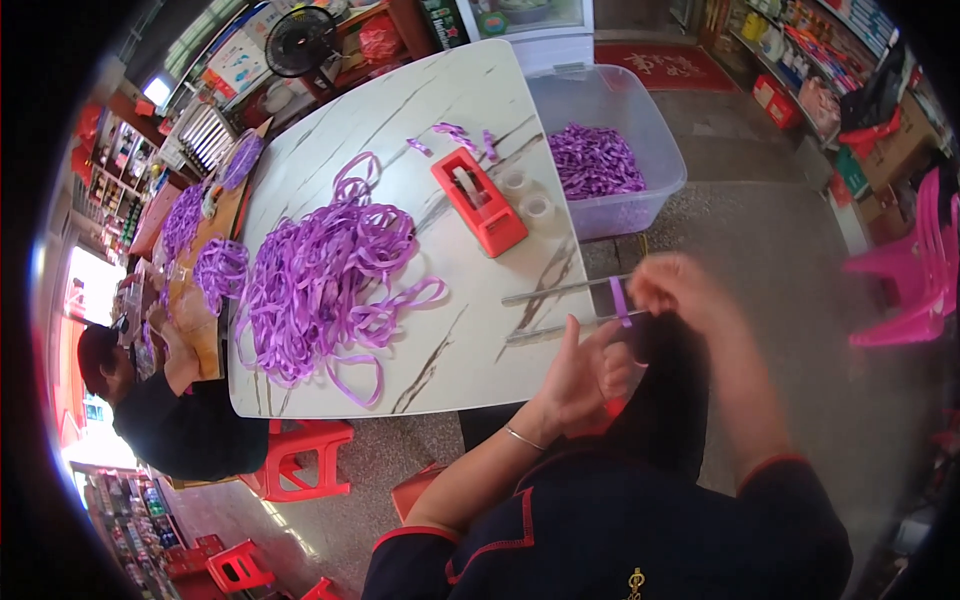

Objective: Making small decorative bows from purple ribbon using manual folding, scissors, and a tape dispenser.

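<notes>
Two thin metal rods (553,292) jut over the near right corner of the table, and a short purple ribbon (619,301) lies across them. Just below the rods is my left hand (598,372), thumb raised and fingers curled, with a bit of purple ribbon showing at the fingertips. My right hand (672,287) is at the rods' right end beside the ribbon. Its fingers are bent together and blurred by motion, so what they hold is hidden. Left of my hands, a large heap of purple ribbon (325,285) spreads over the marbled white table (450,345).
A red tape dispenser (480,205), clear tape rolls (537,207) and ribbon scraps (452,131) sit toward the table's right side. Beyond its right edge stands a clear plastic bin (640,205) of purple pieces. At left, a person (190,415) works at a wooden table by a red stool (310,462).
</notes>
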Demonstrator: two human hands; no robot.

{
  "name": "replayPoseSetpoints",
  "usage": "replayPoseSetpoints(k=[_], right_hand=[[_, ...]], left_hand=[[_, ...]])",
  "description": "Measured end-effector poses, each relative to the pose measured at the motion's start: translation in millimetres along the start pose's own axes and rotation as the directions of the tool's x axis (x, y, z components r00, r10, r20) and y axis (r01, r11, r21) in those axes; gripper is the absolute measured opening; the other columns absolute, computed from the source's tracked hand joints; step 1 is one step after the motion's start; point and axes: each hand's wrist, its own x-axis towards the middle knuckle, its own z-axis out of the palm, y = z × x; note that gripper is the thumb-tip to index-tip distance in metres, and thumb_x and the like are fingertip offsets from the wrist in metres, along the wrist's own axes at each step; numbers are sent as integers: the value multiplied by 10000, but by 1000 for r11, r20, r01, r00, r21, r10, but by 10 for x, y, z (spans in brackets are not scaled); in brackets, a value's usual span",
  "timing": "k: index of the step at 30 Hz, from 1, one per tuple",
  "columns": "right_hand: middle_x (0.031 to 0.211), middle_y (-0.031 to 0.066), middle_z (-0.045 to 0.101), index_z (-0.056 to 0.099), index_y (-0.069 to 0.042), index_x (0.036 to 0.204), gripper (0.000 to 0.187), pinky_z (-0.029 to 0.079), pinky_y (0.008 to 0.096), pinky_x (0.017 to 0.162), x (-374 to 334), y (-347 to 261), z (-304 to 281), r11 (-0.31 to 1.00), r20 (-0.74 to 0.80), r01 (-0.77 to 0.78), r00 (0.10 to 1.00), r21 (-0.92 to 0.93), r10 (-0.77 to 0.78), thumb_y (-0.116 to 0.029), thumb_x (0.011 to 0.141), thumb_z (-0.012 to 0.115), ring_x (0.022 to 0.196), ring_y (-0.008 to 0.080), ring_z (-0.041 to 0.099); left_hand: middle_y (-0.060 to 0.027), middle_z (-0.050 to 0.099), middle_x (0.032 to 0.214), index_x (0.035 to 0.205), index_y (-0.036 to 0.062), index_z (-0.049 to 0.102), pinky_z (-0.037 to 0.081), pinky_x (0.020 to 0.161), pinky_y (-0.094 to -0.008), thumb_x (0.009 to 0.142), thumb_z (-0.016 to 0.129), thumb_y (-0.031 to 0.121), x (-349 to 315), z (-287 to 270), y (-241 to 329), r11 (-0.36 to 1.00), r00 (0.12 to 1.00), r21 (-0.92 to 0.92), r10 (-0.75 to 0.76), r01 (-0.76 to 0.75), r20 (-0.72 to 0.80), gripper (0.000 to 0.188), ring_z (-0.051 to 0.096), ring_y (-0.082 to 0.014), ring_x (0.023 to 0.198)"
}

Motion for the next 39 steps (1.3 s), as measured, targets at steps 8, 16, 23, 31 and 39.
replayPoseSetpoints(k=[8,16,23,31,39], right_hand=[[974,62,636,605,7,1040,331,460,275,739,1645,-335,527,798,-42,349,905,-492,-422,-247,827,616,854,133,581],[739,63,653,667,4,877,373,445,249,573,1800,-594,745,734,-21,47,996,-677,-84,-345,750,694,650,107,582],[763,16,652,679,-37,865,286,319,214,444,2032,-361,681,964,119,79,992,-253,-50,-295,745,711,617,81,559],[758,-1,644,667,-59,840,219,203,195,408,1561,-722,859,967,104,17,995,-254,10,-265,770,691,527,11,391],[766,37,662,676,-14,855,234,469,278,670,1218,-137,822,920,39,150,989,-361,-146,-230,765,679,723,143,616]], left_hand=[[-4,397,731,1198,135,419,334,606,-261,868,254,645,40,-71,-55,1000,999,-5,17,-17,38,630,381,-144,653],[-13,413,745,1205,139,423,339,618,-272,876,238,637,-6,-85,-32,999,998,-18,31,-30,53,625,393,-152,665],[-20,412,740,1202,141,428,342,622,-273,880,234,629,38,-105,-35,1000,996,-12,15,-14,88,616,399,-160,672],[-19,410,745,1208,138,433,341,625,-278,878,237,631,20,-112,-35,1000,997,4,19,-19,81,625,396,-161,675],[-23,412,754,1251,136,413,343,629,-280,872,240,636,5,-73,-46,1000,998,-19,10,-8,65,651,396,-162,674]])
